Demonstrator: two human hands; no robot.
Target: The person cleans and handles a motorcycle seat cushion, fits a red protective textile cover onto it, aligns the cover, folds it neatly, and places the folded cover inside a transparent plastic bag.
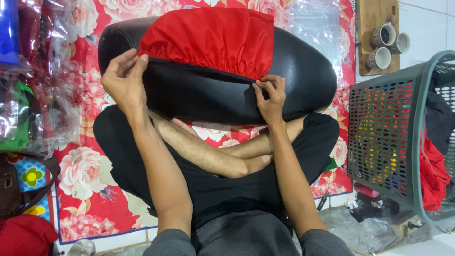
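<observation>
2 hands [124,78] [270,97] pinching gathered red cover's [208,40] black-trimmed edge, glossy black seat [199,97] half covered

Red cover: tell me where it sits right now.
In the head view the red cover is stretched over the far half of the black seat, its hem pinched by the left hand and right hand.

Bright, even light; sharp focus, soft shadows.

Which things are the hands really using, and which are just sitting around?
In use:
left hand and right hand, both pinching the edge of the red cover
black seat, which the cover is stretched over

Just lying about:
three cups on a wooden board
grey basket
flowered mat
</observation>
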